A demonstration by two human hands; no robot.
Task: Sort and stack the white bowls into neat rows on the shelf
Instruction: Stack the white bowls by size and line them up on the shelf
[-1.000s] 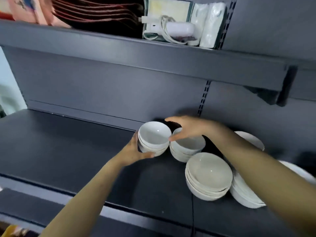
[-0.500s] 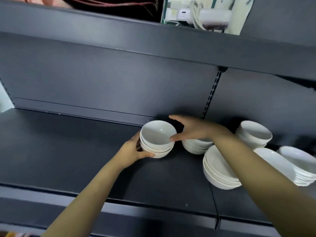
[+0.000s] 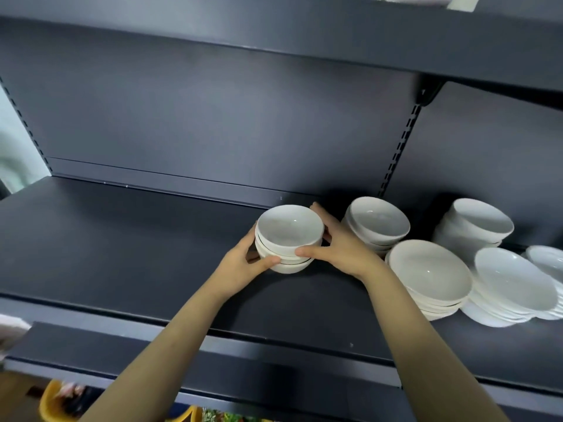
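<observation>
On the shelf [image 3: 122, 245], the left hand [image 3: 242, 264] grips the near-left wall of the stack [image 3: 288, 239], which stands upright, mouths up, between both hands; the right hand [image 3: 342, 249] grips its right side; more bowls [image 3: 429, 275] stand to the right

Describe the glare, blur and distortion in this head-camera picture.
Head view: pinpoint glare glints inside the wide glossy white ceramic bowls; the dark grey metal shelf looks bowed by wide-angle distortion; the lower-left corner is blurred; dark shadow pools behind the held stack of small white bowls.
</observation>
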